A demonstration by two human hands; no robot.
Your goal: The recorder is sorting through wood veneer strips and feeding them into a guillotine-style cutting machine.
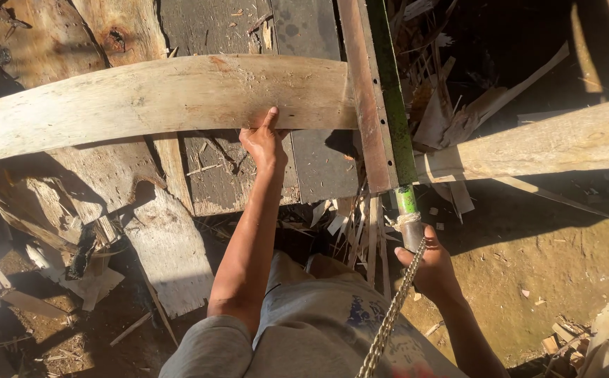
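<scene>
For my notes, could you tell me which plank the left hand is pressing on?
The left hand presses the long curved pale plank lying crosswise over the darker boards.

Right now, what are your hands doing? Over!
Left hand pressed on the curved plank, fingers spread. Right hand gripping the saw handle. Green saw blade against the plank's end. Chain hangs by the right wrist.

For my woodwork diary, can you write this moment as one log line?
left hand: pressing on curved plank | right hand: gripping saw handle | green saw blade: at plank's end | chain: hanging near handle
</scene>
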